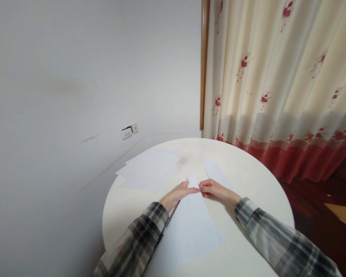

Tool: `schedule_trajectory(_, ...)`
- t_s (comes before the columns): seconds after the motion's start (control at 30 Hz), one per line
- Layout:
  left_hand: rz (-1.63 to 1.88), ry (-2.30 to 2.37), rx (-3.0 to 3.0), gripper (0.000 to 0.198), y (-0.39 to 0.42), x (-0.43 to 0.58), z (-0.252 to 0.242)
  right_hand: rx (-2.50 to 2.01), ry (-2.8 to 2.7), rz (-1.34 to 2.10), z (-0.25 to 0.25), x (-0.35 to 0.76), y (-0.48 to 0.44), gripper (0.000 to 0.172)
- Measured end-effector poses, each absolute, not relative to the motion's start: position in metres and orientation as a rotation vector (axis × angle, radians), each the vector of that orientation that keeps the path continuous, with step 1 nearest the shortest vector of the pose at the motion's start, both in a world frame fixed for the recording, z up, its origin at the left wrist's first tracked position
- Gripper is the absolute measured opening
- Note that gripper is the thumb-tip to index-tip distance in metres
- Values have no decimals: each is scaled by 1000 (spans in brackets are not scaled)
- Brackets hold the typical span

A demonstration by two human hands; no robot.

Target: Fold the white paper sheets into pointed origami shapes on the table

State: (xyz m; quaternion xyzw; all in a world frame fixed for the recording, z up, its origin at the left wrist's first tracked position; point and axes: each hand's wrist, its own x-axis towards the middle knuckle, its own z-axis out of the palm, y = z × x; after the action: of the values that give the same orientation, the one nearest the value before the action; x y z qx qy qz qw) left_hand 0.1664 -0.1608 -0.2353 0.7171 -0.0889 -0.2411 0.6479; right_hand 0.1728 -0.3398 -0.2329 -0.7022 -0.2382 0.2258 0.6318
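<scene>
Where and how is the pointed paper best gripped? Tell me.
Probably pinch the pointed paper at its slanted edges just below the tip, the left hand from the left and the right hand from the right: it narrows away from the person, so both edges lie close there.

Plaid sleeves (279,236); black, grey, white

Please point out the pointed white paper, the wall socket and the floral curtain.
Pointed white paper (190,223), head view: middle of its broad face.
Wall socket (126,134), head view: its front plate.
Floral curtain (272,73), head view: cream upper cloth.
</scene>
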Motion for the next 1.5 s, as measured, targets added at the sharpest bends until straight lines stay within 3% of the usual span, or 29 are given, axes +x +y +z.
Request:
schedule_trajectory(0.53,-582,-259,1443,30,-161,172,-246,-1504,-483,500,-239,171,-334,11)
schedule_trajectory(1.5,-600,-270,1350,34,-161,164,-226,-1403,-515,489,-219,161,-332,8)
